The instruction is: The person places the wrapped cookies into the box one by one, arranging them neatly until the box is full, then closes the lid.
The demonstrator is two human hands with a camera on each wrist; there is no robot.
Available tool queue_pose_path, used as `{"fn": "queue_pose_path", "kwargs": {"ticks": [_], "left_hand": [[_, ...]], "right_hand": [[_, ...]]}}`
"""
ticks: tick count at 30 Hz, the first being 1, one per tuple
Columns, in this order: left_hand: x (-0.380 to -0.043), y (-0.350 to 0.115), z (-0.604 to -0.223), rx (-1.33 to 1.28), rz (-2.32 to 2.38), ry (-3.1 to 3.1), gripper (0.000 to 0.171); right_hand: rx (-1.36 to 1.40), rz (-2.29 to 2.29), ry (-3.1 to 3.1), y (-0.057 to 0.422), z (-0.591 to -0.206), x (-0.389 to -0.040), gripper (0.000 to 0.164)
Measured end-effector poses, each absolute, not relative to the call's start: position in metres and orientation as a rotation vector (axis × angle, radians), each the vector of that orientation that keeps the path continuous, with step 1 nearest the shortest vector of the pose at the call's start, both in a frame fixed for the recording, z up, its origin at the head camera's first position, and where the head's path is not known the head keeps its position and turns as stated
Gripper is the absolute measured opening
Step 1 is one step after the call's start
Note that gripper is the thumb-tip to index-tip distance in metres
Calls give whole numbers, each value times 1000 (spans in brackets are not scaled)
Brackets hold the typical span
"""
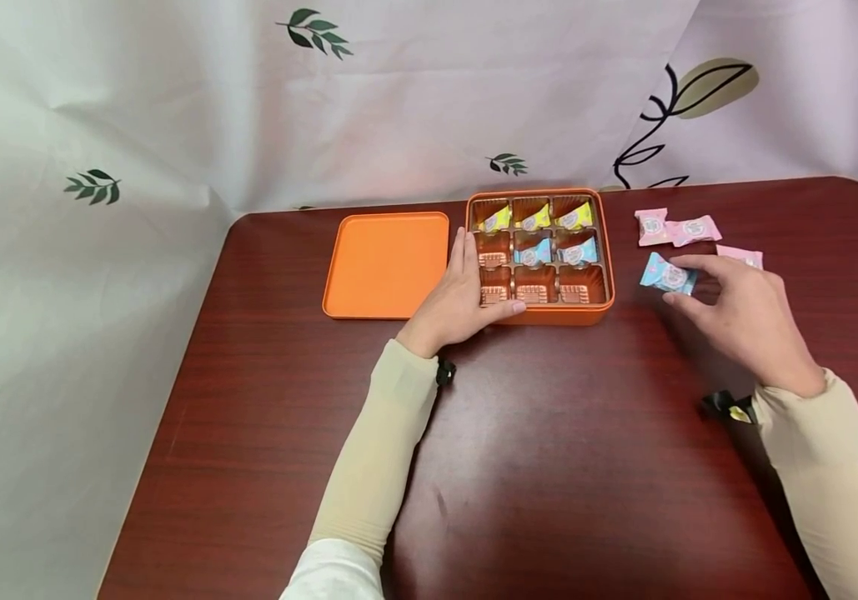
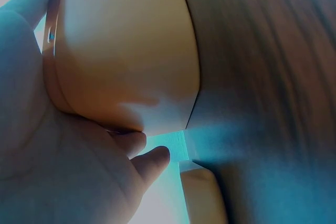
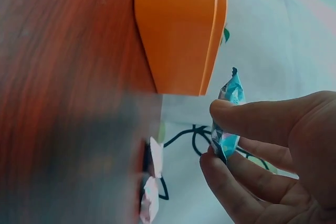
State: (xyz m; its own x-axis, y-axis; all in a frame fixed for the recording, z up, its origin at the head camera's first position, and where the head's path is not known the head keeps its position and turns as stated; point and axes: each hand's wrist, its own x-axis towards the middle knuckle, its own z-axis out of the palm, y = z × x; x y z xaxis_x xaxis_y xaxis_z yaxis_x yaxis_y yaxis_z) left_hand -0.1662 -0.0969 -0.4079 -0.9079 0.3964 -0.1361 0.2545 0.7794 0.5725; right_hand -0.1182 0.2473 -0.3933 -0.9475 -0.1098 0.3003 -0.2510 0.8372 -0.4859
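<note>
Between thumb and fingers my right hand (image 1: 751, 312) pinches a blue wrapped candy (image 1: 667, 275), held up to the right of the orange box (image 1: 549, 315). The right wrist view shows the same candy (image 3: 229, 114) edge-on. My left hand (image 1: 459, 296) rests against the box's left side and near corner, fingers straight, thumb along the front rim. Inside, a divided tray has yellow candies (image 1: 574, 217) across its back row. Two blue candies (image 1: 577, 252) sit in the middle and right pockets of the middle row; that row's left pocket and the front-row pockets are bare.
An orange lid (image 1: 387, 267) lies flat to the left of the box. Three pink candies (image 1: 694, 231) lie on the dark red table (image 1: 549, 450) at the right, one partly behind my right hand. A patterned cloth (image 1: 398, 100) hangs along the table's back edge.
</note>
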Motion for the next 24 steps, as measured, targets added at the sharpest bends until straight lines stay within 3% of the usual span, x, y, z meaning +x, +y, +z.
{"fn": "queue_pose_path", "kwargs": {"ticks": [24], "left_hand": [[-167, -97, -408, 504, 828, 2731, 123]], "right_hand": [[324, 821, -2739, 217, -381, -128, 41]]}}
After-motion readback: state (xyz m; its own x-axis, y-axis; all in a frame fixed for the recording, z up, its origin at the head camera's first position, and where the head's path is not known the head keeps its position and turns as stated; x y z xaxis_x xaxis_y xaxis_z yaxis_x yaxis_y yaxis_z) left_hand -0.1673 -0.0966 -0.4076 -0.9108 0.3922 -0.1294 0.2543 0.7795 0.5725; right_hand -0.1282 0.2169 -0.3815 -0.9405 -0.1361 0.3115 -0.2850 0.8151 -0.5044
